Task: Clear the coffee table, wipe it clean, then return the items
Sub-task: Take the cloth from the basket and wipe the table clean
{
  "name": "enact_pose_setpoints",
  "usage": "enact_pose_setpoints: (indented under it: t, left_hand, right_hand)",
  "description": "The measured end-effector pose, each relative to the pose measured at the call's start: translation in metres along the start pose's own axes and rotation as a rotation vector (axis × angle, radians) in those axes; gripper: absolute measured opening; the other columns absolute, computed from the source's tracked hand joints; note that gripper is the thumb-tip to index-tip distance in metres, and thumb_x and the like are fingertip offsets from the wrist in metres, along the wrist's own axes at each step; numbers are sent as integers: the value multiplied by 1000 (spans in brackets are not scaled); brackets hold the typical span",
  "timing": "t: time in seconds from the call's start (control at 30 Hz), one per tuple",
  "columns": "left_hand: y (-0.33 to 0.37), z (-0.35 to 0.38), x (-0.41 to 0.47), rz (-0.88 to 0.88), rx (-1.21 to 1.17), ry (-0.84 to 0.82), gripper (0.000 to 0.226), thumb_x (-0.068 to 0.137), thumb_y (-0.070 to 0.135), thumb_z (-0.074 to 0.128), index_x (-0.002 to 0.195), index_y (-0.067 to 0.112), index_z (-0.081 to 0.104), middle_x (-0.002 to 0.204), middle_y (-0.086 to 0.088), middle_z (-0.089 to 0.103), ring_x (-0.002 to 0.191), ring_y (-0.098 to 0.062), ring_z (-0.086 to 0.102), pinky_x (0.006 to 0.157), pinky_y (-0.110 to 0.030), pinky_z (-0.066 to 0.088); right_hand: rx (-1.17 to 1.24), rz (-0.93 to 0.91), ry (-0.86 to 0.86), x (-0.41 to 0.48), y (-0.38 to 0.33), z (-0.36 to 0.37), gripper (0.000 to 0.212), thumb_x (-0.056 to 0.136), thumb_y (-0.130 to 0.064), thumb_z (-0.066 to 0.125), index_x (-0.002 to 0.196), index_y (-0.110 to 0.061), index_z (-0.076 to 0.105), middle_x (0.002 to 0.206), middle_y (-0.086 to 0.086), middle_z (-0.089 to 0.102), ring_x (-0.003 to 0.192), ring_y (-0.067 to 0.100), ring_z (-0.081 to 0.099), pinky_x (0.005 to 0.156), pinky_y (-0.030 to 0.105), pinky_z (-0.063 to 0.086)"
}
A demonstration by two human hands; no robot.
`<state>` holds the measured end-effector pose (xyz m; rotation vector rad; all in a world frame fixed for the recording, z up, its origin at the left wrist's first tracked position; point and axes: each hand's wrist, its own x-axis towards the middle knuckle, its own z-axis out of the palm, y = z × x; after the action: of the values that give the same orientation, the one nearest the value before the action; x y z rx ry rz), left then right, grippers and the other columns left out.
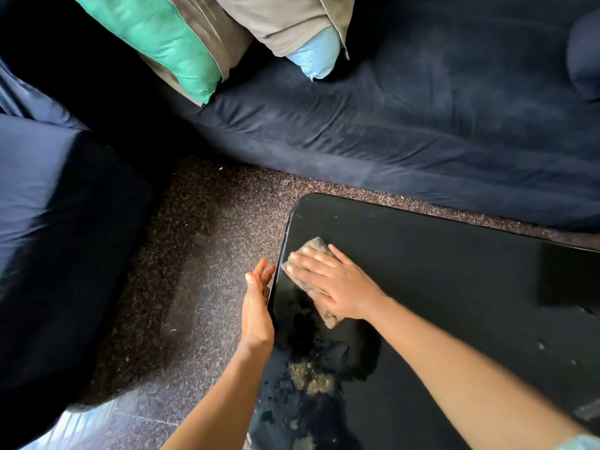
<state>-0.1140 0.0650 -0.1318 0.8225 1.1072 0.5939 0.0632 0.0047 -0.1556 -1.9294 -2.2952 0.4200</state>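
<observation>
The table (454, 287) has a glossy black top with a rounded far-left corner and stands on a speckled brown floor (201, 254). A worn grey-brown cloth (316, 246) lies flat on the top near that corner, just inside the left edge. Nearer the camera, along the left side, a patch of sandy crumbs (311, 380) and wet smears sit on the surface. A few small droplets (540, 345) dot the top farther right.

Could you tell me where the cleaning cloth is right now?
The cloth lies flat under the right hand near the coffee table left edge, beside the left hand.
</observation>
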Motion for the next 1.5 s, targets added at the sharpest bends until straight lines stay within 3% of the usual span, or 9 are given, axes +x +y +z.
enact_pose_setpoints:
  t: [0.07, 0.17, 0.23, 0.43, 0.63, 0.83, 1.03, 1.3, 1.5]
  left_hand:
    - [0, 0, 1, 0, 12, 6, 78, 69, 87, 37, 128, 38, 49, 137, 4, 55, 127, -12, 50, 114, -44, 31]
    - [-2, 0, 2, -9, -10, 25, 71, 76, 80, 31, 128, 35, 49, 136, 1, 55, 126, -14, 51, 113, -44, 32]
    - [-3, -2, 3, -6, -17, 19, 74, 76, 79, 31, 130, 33, 48, 137, 0, 55, 126, -15, 51, 113, -44, 33]
    - [-7, -3, 4, -1, -3, 1, 85, 78, 78, 27, 140, 22, 44, 138, 2, 54, 128, -11, 49, 115, -42, 29]
    - [-10, -5, 4, 6, 7, 9, 92, 70, 85, 28, 136, 24, 48, 135, 3, 56, 127, -13, 50, 114, -42, 31]
    - [-11, -7, 0, -17, 32, -25, 94, 73, 85, 30, 141, 21, 44, 140, 5, 53, 130, -8, 47, 116, -42, 28]
    - [-20, -12, -9, 51, 190, -29, 91, 75, 86, 28, 143, 26, 43, 144, 15, 45, 134, 2, 38, 118, -36, 24]
    - [-19, -12, -9, 52, 112, -40, 94, 75, 81, 33, 145, 19, 39, 144, 8, 47, 132, -2, 43, 117, -37, 27]
    - [-24, -12, -10, 130, 193, -16, 78, 76, 85, 30, 138, 38, 41, 142, 8, 50, 132, -4, 44, 113, -35, 32]
  right_hand:
    - [-15, -8, -26, -8, 17, -3, 60, 90, -36, 39, 148, -37, 22, 156, -15, 20, 145, 11, 17, 114, 47, 15]
    - [30, 400, 113, 9, 0, -5, 60, 88, -35, 36, 147, -35, 29, 155, -14, 25, 143, 12, 22, 113, 51, 26]
    - [52, 485, 177, 24, -23, 0, 59, 89, -36, 37, 147, -35, 29, 155, -14, 26, 143, 12, 21, 114, 49, 25]
    - [-27, -52, -49, -12, -1, 0, 59, 92, -38, 38, 149, -37, 21, 157, -15, 19, 145, 11, 15, 114, 45, 15]
    - [48, 526, 156, 15, -25, 0, 60, 89, -35, 39, 148, -35, 27, 155, -13, 26, 143, 12, 21, 114, 50, 24]
    - [-21, -48, -75, -19, -8, 2, 62, 92, -36, 43, 149, -38, 19, 157, -15, 17, 146, 10, 11, 115, 45, 11]
    - [35, 531, 146, 2, -30, 1, 59, 88, -38, 34, 147, -36, 29, 155, -15, 25, 143, 12, 21, 114, 52, 24]
    - [-5, -87, -92, -19, -17, 7, 57, 94, -36, 39, 148, -39, 22, 157, -16, 18, 146, 10, 11, 115, 45, 9]
    - [76, 372, 136, 7, -43, 7, 58, 90, -32, 40, 147, -36, 29, 155, -15, 25, 144, 10, 19, 116, 50, 20]
